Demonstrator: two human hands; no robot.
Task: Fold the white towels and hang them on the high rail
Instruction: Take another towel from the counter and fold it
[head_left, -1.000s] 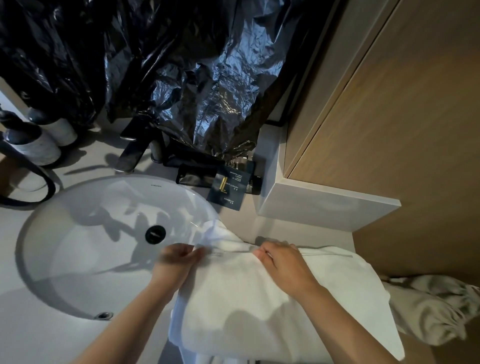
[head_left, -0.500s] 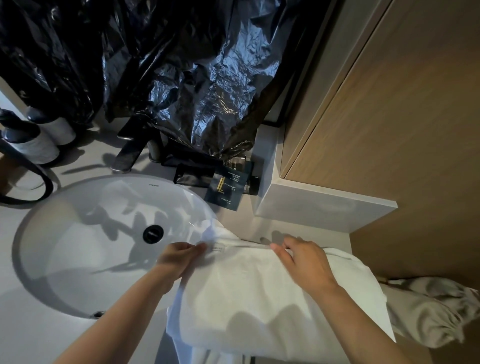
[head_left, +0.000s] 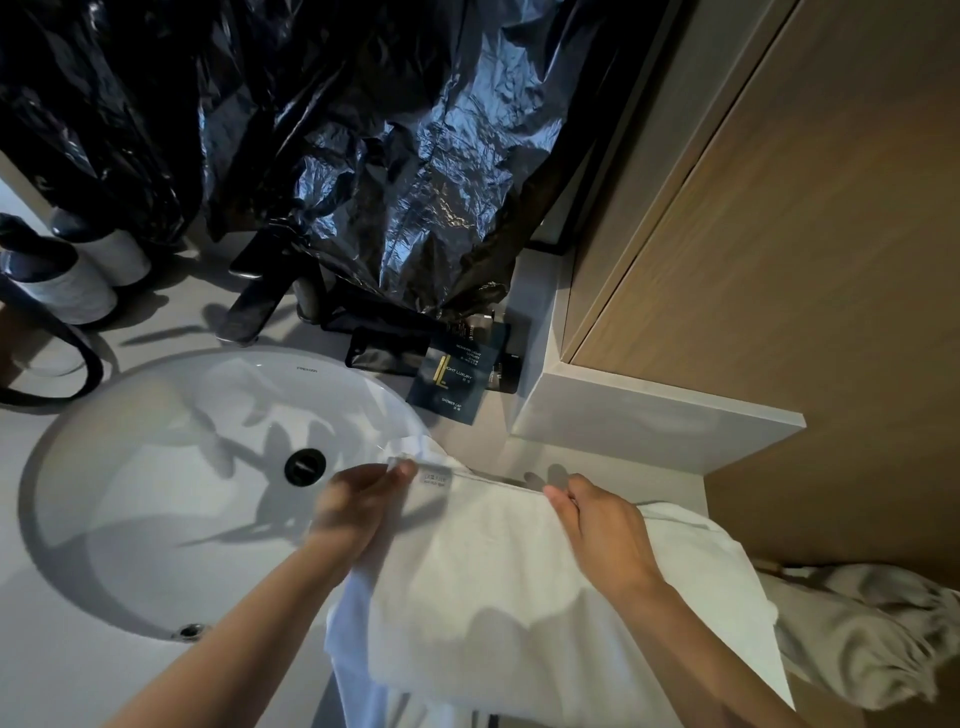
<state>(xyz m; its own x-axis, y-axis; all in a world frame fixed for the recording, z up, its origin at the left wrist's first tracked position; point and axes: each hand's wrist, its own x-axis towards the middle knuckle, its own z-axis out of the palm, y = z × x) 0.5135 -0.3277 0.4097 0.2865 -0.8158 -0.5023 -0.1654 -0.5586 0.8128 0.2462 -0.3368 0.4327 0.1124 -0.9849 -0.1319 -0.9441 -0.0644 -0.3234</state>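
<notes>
Head view, left hand (head_left: 363, 501) pinching white towel (head_left: 493, 603) corner, right hand (head_left: 597, 527) pinching same edge, beside sink (head_left: 130, 519)

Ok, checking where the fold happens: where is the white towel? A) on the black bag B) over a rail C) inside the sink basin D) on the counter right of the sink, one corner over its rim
D: the white towel lies on the counter beside the sink, one corner past the rim.

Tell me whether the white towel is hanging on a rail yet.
No, the white towel lies on the counter by the sink, left hand and right hand pinching its far edge.
</notes>
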